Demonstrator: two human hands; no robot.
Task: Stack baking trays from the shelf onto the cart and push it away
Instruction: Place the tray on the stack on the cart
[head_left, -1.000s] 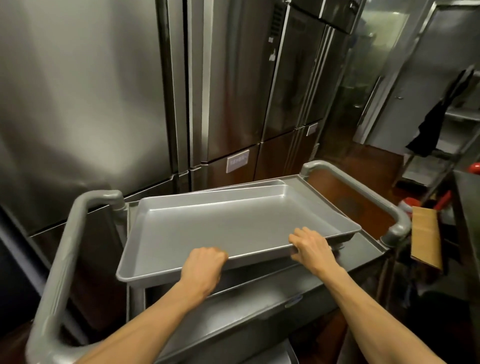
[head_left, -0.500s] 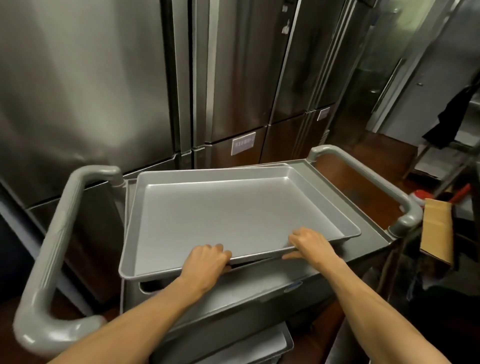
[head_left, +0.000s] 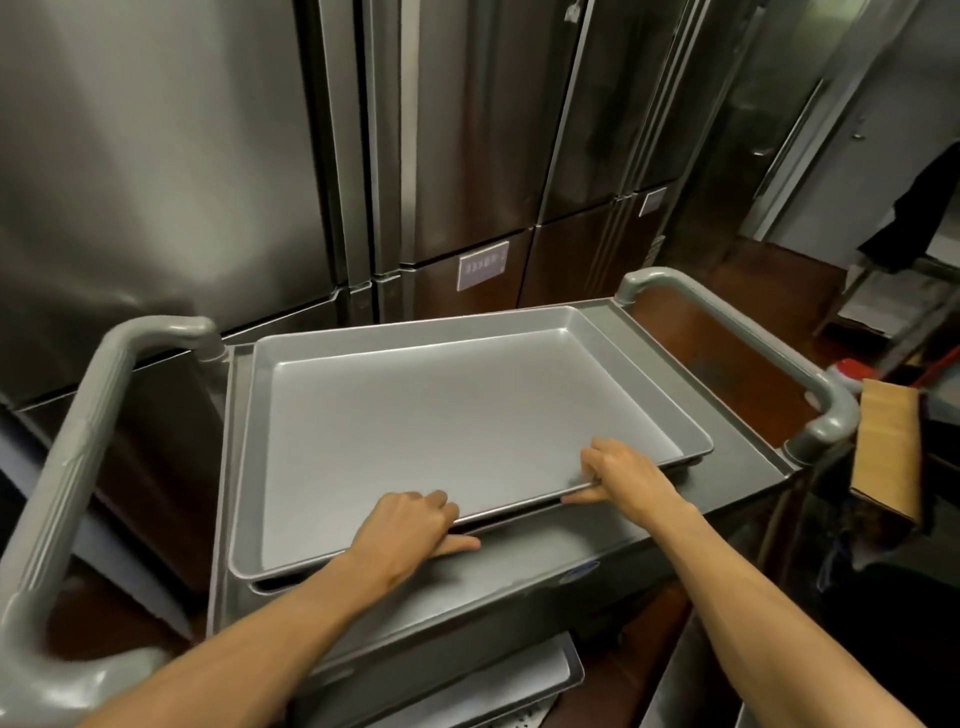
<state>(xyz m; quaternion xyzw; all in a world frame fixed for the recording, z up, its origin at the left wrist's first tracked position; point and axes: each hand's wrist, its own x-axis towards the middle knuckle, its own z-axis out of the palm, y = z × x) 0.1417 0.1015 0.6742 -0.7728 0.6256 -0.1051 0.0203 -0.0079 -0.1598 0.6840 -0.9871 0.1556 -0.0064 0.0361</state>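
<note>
A grey metal baking tray (head_left: 441, 415) lies on top of another tray on the top deck of the grey cart (head_left: 748, 457). My left hand (head_left: 410, 525) holds the tray's near rim at the left, fingers over the edge and thumb below. Further right on the same rim, my right hand (head_left: 623, 473) grips it in the same way. The near edge sits slightly raised above the tray underneath. The cart has a curved grey handle at the left (head_left: 78, 441) and another at the right (head_left: 737, 338).
Tall stainless steel refrigerator doors (head_left: 447, 135) stand right behind the cart. More trays (head_left: 530, 680) show on the cart's lower shelf. A cardboard piece (head_left: 883, 447) and a red item (head_left: 852, 371) sit at the right. Brown floor runs off to the back right.
The tray has come down and forward onto the cart's top, from tilted and lifted to almost flat on the tray below. Both hands stayed on its near rim.
</note>
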